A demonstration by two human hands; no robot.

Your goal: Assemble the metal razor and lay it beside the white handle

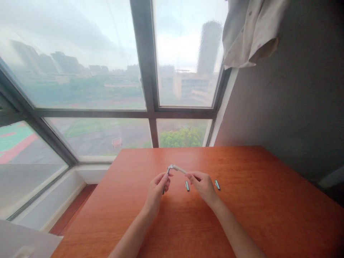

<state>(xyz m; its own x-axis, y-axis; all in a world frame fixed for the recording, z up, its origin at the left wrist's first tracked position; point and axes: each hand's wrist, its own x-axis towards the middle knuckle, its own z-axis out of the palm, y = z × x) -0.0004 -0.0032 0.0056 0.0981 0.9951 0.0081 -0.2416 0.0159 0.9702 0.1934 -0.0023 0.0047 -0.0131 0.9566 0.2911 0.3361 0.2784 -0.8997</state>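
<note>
My left hand (158, 186) is closed around a razor handle (168, 170), whose metal neck points up and bends to the right. In my right hand (200, 182), pinched between thumb and fingers, is a slim pale stick (179, 168); its exact kind is too small to make out. The stick's far end meets the top of the razor handle, or lies just in front of it. Both hands are held above the table. A green-and-dark razor cartridge (187, 186) lies between my hands, and a second razor cartridge (217, 185) rests to the right of my right hand.
The reddish-brown wooden table (120, 215) spans the lower view. Beyond its far edge stand large windows with a dark frame (150, 114). A grey wall (255, 107) rises on the right, and a pale cloth (247, 36) hangs at the upper right.
</note>
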